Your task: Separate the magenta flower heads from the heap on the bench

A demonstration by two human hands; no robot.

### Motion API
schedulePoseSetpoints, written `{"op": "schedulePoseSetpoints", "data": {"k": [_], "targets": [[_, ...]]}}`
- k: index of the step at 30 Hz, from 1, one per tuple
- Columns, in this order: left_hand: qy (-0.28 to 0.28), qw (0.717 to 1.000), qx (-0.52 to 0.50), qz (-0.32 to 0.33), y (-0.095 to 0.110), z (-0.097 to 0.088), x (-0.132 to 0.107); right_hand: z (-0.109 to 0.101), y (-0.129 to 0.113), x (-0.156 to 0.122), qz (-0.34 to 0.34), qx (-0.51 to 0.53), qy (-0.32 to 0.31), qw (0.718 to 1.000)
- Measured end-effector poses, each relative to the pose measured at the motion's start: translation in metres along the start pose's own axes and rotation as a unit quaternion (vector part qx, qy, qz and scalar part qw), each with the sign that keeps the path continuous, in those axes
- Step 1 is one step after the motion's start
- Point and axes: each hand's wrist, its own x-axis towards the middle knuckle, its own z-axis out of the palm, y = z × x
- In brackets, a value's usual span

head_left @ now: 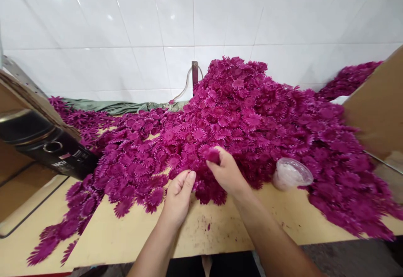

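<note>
Just right of centre, my right hand [228, 172] pinches one magenta artificial flower [213, 155] between thumb and fingers, at the front of the big heap. My left hand [181, 193] is beside it, lower and to the left. Its thumb presses on curled fingers, and whatever may be between them is hidden. Behind and around both hands spreads a heap of magenta artificial flowers [245, 113], with toothed, daisy-like rims. To the right of my right hand a clear plastic cup [291, 174] with whitish contents tilts against the flowers.
A black bottle [53, 142] leans at the left by a cardboard box [19, 184]. Another cardboard piece [378, 113] stands at right. Green cloth [116, 105] lies along the tiled wall [176, 16]. The wooden table's front edge [195, 252] is near my body.
</note>
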Motion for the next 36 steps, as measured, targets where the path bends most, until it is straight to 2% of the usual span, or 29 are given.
{"op": "schedulePoseSetpoints", "data": {"k": [3,6,9,12,15,20,23,25,28,31,33,35,36], "targets": [[0.000,1.000,0.011,0.024,0.005,-0.003,-0.002,-0.015,0.011,0.011,-0.042,-0.105,0.118,0.987],[-0.006,1.000,0.014,0.025,0.008,-0.004,0.001,-0.024,0.015,0.017,-0.080,-0.176,0.141,0.971],[-0.009,1.000,0.027,0.013,0.009,0.000,0.004,-0.022,0.006,0.010,-0.101,-0.206,0.087,0.969],[0.002,1.000,0.031,-0.002,0.008,0.002,0.007,-0.012,-0.009,-0.007,-0.087,-0.153,0.012,0.984],[0.020,1.000,0.016,-0.016,0.005,0.001,0.010,-0.001,-0.019,-0.021,-0.047,-0.097,-0.035,0.994],[0.024,0.998,0.008,-0.054,-0.001,0.000,0.012,0.007,-0.012,-0.021,0.015,-0.033,-0.125,0.992],[0.012,0.997,-0.013,-0.075,-0.003,0.000,0.012,0.008,-0.007,-0.016,0.051,0.028,-0.193,0.979],[0.001,0.997,-0.021,-0.074,-0.003,0.000,0.012,0.009,-0.006,-0.014,0.045,0.038,-0.200,0.978],[-0.010,0.999,0.006,-0.052,-0.002,0.001,0.011,0.014,-0.008,-0.013,0.014,-0.011,-0.132,0.991],[-0.007,0.999,0.019,-0.025,0.001,0.002,0.009,0.018,-0.007,-0.005,-0.037,-0.119,-0.034,0.992],[0.015,1.000,0.017,0.000,0.003,0.000,0.007,0.012,-0.002,0.005,-0.063,-0.189,0.075,0.977],[0.034,0.999,0.025,0.021,0.006,-0.004,0.005,0.001,0.005,0.018,-0.063,-0.237,0.190,0.951],[0.038,0.999,0.028,0.024,0.007,-0.006,0.004,-0.006,0.008,0.024,-0.061,-0.253,0.223,0.939]]}}
